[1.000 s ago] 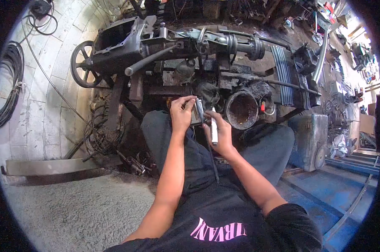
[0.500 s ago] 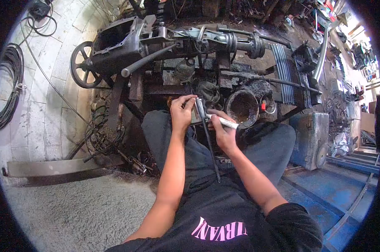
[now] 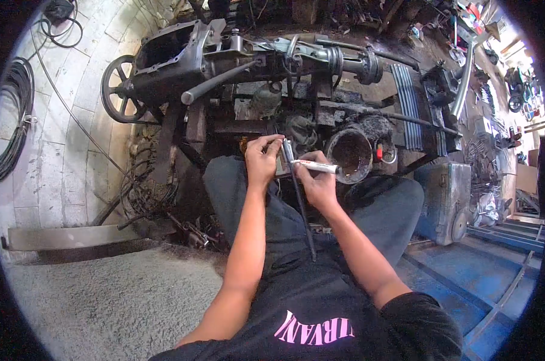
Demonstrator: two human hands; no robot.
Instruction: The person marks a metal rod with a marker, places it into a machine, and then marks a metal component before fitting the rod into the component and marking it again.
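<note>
My left hand (image 3: 263, 160) is closed, its fingertips pinching the top of a long thin rod (image 3: 299, 201). The rod's upper part looks like bright metal and the lower part is dark; it slants down between my legs toward my shirt. My right hand (image 3: 318, 185) grips a white marker (image 3: 316, 166) with red lettering, like a pen. The marker's left end points at the upper part of the rod. Whether its tip touches the metal is too small to tell.
A greasy machine housing with a long shaft (image 3: 339, 60) spans the stand ahead. Below it sit a round metal pot (image 3: 349, 157) and a red-topped object (image 3: 379, 151). A spoked wheel (image 3: 123, 88) stands left; a dirty metal box (image 3: 444, 201) stands right.
My right hand has turned the marker to lie more level and raised its outer end slightly. My left hand stays at the top of the rod.
</note>
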